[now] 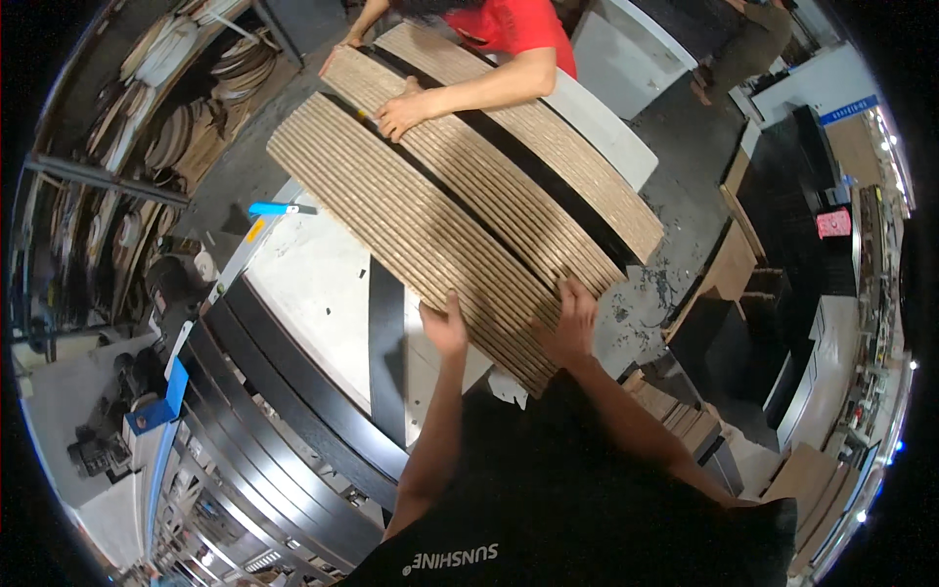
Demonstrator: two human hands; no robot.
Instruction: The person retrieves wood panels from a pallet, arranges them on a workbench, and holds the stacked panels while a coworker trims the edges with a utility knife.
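Three long tan ridged sections, which look like chipboard strips packed edge to edge, lie side by side with dark gaps between them. My left hand is closed on the left edge of the nearest ridged section, thumb on top and fingers partly hidden beneath. On the right, my right hand curls over the same section's near end, its fingertips at the gap beside the middle ridged section. Across from me, a co-worker in red rests a hand on that middle section. The far ridged section lies beyond.
A blue-handled utility knife lies on the white worktop at left. Long dark strips run along the lower left. Shelves with curved boards stand at far left. Dark debris litters the floor, right of the sections.
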